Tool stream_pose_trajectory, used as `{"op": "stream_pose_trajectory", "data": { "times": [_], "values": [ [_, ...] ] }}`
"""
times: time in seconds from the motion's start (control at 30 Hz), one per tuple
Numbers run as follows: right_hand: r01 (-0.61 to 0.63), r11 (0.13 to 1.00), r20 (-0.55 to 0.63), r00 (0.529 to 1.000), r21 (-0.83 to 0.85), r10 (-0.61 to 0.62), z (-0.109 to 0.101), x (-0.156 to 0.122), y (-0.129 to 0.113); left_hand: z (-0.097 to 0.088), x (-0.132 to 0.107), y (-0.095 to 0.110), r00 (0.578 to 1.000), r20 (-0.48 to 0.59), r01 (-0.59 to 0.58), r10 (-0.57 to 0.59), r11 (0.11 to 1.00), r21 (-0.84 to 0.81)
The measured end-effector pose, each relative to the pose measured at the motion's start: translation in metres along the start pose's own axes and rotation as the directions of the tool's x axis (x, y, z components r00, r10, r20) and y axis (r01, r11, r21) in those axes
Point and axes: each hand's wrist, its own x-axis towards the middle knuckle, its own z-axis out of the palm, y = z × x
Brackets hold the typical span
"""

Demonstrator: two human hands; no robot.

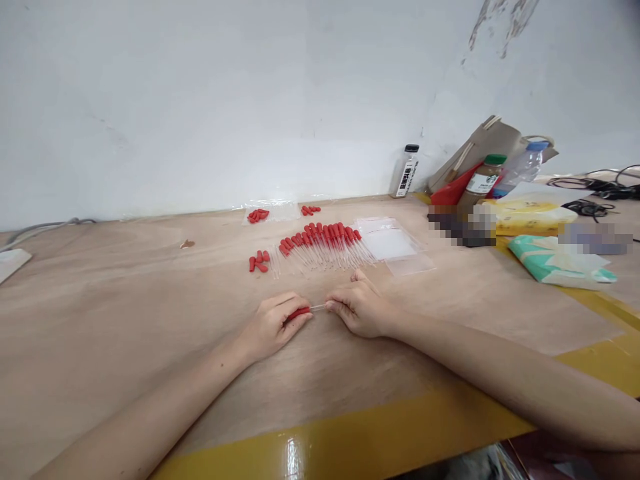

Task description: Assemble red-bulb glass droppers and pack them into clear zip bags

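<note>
My left hand [273, 325] is closed around a red rubber bulb [300, 312], which shows between the thumb and fingers. From the bulb a thin clear glass tube [319, 307] runs across to my right hand [361, 308], whose fingertips pinch its other end. How far the tube sits inside the bulb is hidden by the left fingers. Beyond my hands lies a fanned row of droppers [327, 241], red bulbs pointing away and clear tubes toward me. Left of that row are several loose red bulbs [259, 262] and a few bare tubes [275, 261].
Clear plastic bags [387, 239] lie right of the row. More red bulbs [258, 216] rest on a clear bag near the wall. Bottles [407, 175], a beige bag [480, 150], a green-white packet [545, 259] and cables [595, 190] stand right. Yellow tape [350, 433] lines the front edge.
</note>
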Motion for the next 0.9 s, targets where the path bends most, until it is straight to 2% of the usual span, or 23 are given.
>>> {"op": "stream_pose_trajectory", "data": {
  "times": [0.13, 0.3, 0.37, 0.43, 0.47, 0.53, 0.6, 0.67, 0.77, 0.9],
  "values": [
    [-0.003, 0.999, 0.020, 1.000, -0.037, 0.003, -0.004, 0.003, -0.003, -0.001, 0.002, -0.005, 0.999, -0.020, -0.029, 0.030, 0.999, 0.034],
    [0.082, 0.981, -0.007, 0.996, -0.174, -0.085, -0.014, 0.006, -0.008, -0.008, 0.003, -0.017, 0.989, -0.109, -0.094, 0.104, 0.991, 0.096],
    [0.029, 0.986, -0.017, 0.999, -0.165, -0.032, -0.019, 0.007, -0.005, -0.015, 0.003, -0.027, 0.987, -0.140, -0.051, 0.073, 0.986, 0.157],
    [-0.115, 0.989, -0.057, 0.992, -0.097, 0.110, -0.023, 0.012, 0.004, -0.023, 0.002, -0.042, 0.977, -0.213, 0.065, -0.015, 0.971, 0.231],
    [-0.200, 0.979, -0.091, 0.976, -0.048, 0.196, -0.025, 0.016, 0.010, -0.027, 0.001, -0.051, 0.958, -0.278, 0.142, -0.065, 0.953, 0.267],
    [-0.364, 0.931, -0.179, 0.914, 0.031, 0.364, -0.029, 0.028, 0.023, -0.033, -0.001, -0.071, 0.909, -0.384, 0.292, -0.160, 0.903, 0.314],
    [-0.504, 0.862, -0.268, 0.825, 0.053, 0.498, -0.031, 0.044, 0.035, -0.036, -0.005, -0.089, 0.876, -0.426, 0.381, -0.227, 0.867, 0.321],
    [-0.597, 0.802, -0.319, 0.754, 0.032, 0.574, -0.030, 0.061, 0.042, -0.036, -0.008, -0.100, 0.864, -0.418, 0.422, -0.281, 0.857, 0.297],
    [-0.664, 0.748, -0.333, 0.709, -0.015, 0.622, -0.021, 0.083, 0.044, -0.034, -0.010, -0.105, 0.862, -0.374, 0.454, -0.342, 0.849, 0.269],
    [-0.694, 0.718, -0.322, 0.690, -0.042, 0.648, -0.004, 0.102, 0.039, -0.034, -0.009, -0.101, 0.870, -0.316, 0.462, -0.378, 0.849, 0.256]
  ]
}}
